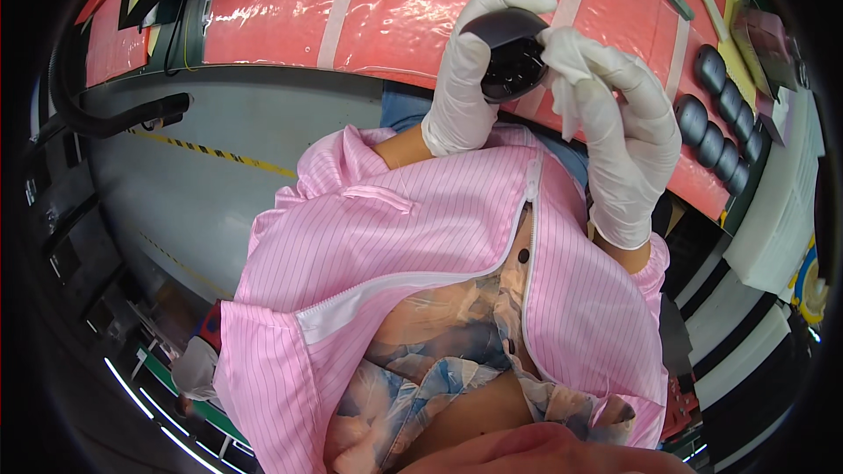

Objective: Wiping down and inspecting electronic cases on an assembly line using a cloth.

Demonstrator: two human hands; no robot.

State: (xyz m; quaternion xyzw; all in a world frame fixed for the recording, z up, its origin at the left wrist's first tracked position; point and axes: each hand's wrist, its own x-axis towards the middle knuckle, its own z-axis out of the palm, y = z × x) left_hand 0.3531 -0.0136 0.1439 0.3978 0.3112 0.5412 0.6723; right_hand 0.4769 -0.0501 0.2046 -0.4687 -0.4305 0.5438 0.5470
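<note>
Head view: both hands in white, slightly wrinkled latex-type gloves, raised over the pink plastic-covered bench (pixel 413 9). Left hand (pixel 461 79) is closed around the dark, rounded plastic shell part (pixel 507 53), fingers curled over its glossy top rim, thumb hidden behind it. The ribbed inner face of the part is turned toward the camera. Right hand (pixel 628 136) pinches a small white wiping cloth (pixel 566 66) between fingertips and presses it against the part's right edge; the cloth's loose tail hangs down.

Risks, as judged: the smooth glove on the glossy, curved shell gives little friction, so wiping pressure could twist the part out of the left hand's grasp and drop it onto the bench. The dangling cloth end could snag on the inner ribs.

A row of similar dark oval shells (pixel 716 114) lies at the bench's right, well apart. Pink striped smock sleeves (pixel 404 228), thin woven fabric, fill the lower frame.
</note>
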